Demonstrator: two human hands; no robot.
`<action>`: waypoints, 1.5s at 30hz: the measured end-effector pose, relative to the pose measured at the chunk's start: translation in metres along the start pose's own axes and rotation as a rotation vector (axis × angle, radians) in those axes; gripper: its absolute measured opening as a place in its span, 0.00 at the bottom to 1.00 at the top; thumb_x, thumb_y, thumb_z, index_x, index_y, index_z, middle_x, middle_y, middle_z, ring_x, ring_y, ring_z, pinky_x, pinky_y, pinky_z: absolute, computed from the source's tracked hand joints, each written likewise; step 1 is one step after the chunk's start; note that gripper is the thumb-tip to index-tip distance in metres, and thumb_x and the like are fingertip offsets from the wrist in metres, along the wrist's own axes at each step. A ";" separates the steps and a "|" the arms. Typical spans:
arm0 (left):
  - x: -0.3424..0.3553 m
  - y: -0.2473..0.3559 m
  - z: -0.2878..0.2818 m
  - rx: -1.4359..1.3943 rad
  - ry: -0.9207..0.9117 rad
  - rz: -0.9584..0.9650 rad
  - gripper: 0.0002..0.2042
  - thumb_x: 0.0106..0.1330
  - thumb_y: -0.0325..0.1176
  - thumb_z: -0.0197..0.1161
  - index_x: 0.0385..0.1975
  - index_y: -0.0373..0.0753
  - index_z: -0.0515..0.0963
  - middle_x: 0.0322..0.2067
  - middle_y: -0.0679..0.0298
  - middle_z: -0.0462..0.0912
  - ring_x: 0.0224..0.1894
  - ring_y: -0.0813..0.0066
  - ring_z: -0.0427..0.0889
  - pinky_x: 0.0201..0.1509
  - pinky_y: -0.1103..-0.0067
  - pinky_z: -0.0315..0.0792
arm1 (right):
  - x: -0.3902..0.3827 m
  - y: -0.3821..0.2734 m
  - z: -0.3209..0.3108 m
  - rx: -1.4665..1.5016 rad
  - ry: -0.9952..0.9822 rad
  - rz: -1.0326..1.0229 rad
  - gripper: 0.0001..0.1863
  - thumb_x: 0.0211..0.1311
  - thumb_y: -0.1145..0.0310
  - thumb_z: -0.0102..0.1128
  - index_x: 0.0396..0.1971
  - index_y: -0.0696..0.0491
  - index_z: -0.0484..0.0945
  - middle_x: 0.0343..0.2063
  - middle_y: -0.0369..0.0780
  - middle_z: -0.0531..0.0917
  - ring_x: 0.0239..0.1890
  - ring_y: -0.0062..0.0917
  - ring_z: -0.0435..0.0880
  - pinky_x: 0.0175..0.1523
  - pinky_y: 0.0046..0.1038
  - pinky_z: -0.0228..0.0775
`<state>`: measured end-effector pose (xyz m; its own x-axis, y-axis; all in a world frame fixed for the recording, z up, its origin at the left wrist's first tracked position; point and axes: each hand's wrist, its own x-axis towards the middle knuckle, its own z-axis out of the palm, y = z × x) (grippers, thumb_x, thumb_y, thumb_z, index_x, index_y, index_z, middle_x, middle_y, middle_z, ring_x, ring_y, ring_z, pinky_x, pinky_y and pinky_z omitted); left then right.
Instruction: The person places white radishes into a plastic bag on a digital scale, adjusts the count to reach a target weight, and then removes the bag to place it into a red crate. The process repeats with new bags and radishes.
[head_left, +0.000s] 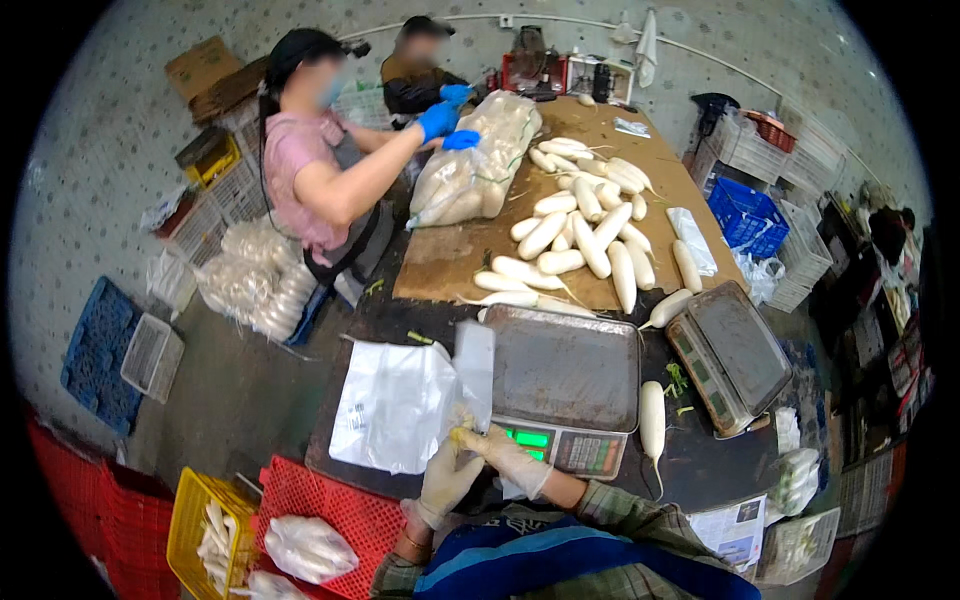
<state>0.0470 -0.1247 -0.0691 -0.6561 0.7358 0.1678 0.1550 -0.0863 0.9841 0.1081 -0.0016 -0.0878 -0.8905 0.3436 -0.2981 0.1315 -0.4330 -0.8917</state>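
Observation:
My left hand (446,480) and my right hand (510,462), both in cream gloves, meet at the front edge of the dark table, their fingers closed on a thin translucent plastic bag (473,365) that rises upward, blurred at the fingertips. A stack of white bags (390,400) lies just left of them. Behind my hands is a scale (560,365) with a bare metal tray and lit green displays. A single white radish (652,425) lies to its right, near a second, smaller scale (730,355). A pile of radishes (590,230) covers part of the cardboard beyond.
A co-worker in pink (305,180) with blue gloves handles a large filled bag (470,175); another person (405,80) sits behind. A yellow crate (180,530) and red crate (300,480) stand at lower left, a blue crate (745,215) beyond the table's right side.

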 end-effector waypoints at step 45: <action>0.091 0.044 0.072 -0.130 -0.005 -0.366 0.07 0.63 0.33 0.67 0.27 0.37 0.80 0.20 0.71 0.77 0.18 0.86 0.71 0.20 0.85 0.63 | -0.110 -0.140 -0.116 -0.075 0.061 -0.161 0.22 0.73 0.52 0.50 0.48 0.58 0.77 0.43 0.43 0.85 0.39 0.22 0.84 0.42 0.23 0.77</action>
<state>0.0471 -0.0137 -0.0143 -0.6468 0.7370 -0.1960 -0.1842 0.0985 0.9779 0.2383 0.1174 0.0302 -0.8751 0.4541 -0.1676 0.0237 -0.3057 -0.9518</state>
